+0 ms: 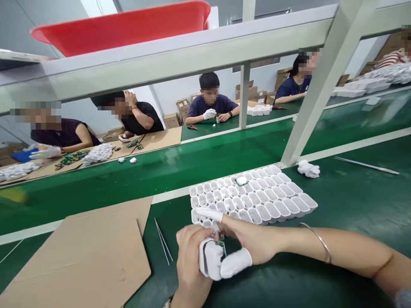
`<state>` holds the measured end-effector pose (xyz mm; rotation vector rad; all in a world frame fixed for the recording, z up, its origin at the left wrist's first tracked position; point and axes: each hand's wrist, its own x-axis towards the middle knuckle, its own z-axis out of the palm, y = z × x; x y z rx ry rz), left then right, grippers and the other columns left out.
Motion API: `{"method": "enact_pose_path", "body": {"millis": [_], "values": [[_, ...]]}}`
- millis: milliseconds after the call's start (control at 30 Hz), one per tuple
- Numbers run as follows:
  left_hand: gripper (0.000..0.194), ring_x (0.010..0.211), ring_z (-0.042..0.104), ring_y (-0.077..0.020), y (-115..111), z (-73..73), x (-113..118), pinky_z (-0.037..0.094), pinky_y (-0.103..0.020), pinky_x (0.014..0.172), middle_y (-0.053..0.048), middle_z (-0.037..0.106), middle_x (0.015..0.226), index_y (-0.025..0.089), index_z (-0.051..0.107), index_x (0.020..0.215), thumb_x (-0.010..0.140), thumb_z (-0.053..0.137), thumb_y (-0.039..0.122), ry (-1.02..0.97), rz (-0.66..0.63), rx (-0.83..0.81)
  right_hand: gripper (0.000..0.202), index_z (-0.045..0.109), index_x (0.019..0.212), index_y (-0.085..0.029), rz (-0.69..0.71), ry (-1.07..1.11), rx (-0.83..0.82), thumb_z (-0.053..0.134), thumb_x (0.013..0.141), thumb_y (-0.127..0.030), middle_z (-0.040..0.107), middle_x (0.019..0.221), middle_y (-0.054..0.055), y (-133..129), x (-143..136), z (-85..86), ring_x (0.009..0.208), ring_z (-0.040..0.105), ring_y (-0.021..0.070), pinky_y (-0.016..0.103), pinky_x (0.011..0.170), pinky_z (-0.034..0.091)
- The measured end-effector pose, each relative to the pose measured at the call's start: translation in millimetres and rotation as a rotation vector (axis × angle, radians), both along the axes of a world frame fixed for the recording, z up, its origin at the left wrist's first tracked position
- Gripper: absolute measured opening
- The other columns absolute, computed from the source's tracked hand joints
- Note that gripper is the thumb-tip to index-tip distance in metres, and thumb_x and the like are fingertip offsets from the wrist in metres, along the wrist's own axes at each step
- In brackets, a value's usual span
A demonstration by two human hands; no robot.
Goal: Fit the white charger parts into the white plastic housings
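Low in front of me, my left hand (194, 261) is wrapped round a small rounded white piece (212, 259) with a dark band along one side. A small green circuit board (221, 245) shows at its upper right edge. My right hand (247, 239) wears white finger cots on thumb and index finger. Its thumb presses the piece's right side, another fingertip is by the board, and the index finger stretches over the nearby cups. Just beyond lie rows of white plastic cups (263, 209), several with small dark bits inside. A board with a white lump (241, 180) rests on them.
Tweezers (163, 241) lie left of my hands, beside flat cardboard (86, 252). A crumpled white piece (308, 169) and another pair of tweezers (367, 165) lie right. Beyond the green belt (205, 147), co-workers sit at a bench. An upright post (317, 90) and red tray (128, 28) stand ahead.
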<state>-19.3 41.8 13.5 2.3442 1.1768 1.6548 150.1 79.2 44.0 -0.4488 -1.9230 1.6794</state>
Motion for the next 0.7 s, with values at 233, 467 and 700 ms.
{"method": "enact_pose_path", "body": {"millis": [233,467,700], "values": [[0.021,0.085,0.055,-0.019,-2,-1.7,12,0.045,-0.034,0.076,-0.005,0.058,0.088,0.017,0.059,0.098,0.081,0.06,0.004,-0.062,0.01,0.052,0.118,0.023,0.15,-0.018,0.006,0.152,-0.06,0.089,0.055,-0.043,0.051,0.127,0.013,-4,-4,-9.8,0.118,0.049,0.026,0.043,0.108,0.032],[0.023,0.085,0.055,-0.0187,-7,-1.5,14,0.047,-0.034,0.076,-0.004,0.056,0.088,0.018,0.057,0.098,0.081,0.06,0.003,-0.095,-0.028,-0.023,0.108,0.036,0.142,-0.019,-0.052,0.185,-0.183,0.091,0.051,-0.04,0.058,0.117,0.01,-10,-8,-7.2,0.11,0.055,0.0253,0.043,0.102,0.039],[0.022,0.082,0.057,-0.0162,-3,-1.7,14,0.049,-0.028,0.074,-0.004,0.056,0.089,0.019,0.056,0.097,0.082,0.062,0.005,-0.139,-0.119,-0.154,0.073,0.044,0.131,-0.019,-0.138,0.109,-0.166,0.081,0.07,-0.037,0.06,0.099,0.004,-12,-9,-2.9,0.089,0.059,0.0187,0.037,0.086,0.048]]}}
